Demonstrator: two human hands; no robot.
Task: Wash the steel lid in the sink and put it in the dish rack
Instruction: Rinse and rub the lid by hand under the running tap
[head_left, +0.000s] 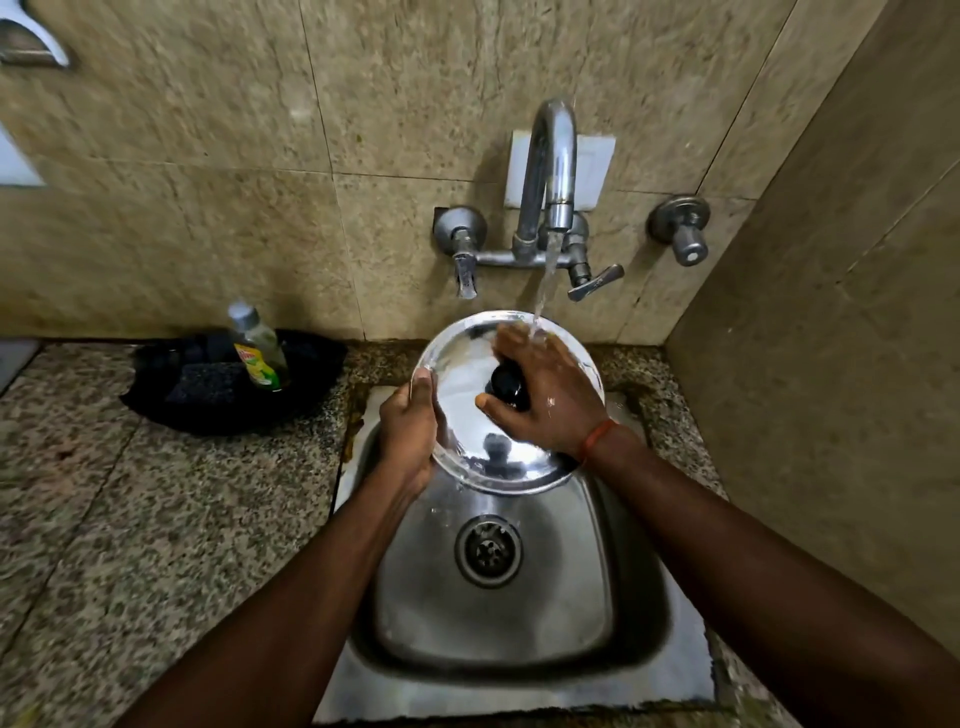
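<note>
A round steel lid with a black knob is held tilted over the back of the steel sink. My left hand grips the lid's left rim, thumb on top. My right hand lies over the knob with its fingers curled round it. Water runs from the tap onto the back of my right hand and the lid's far edge. No dish rack is in view.
A black tray on the granite counter to the left holds a dish soap bottle and a dark scrubber. Tap handles stick out of the tiled wall. A side wall stands close on the right.
</note>
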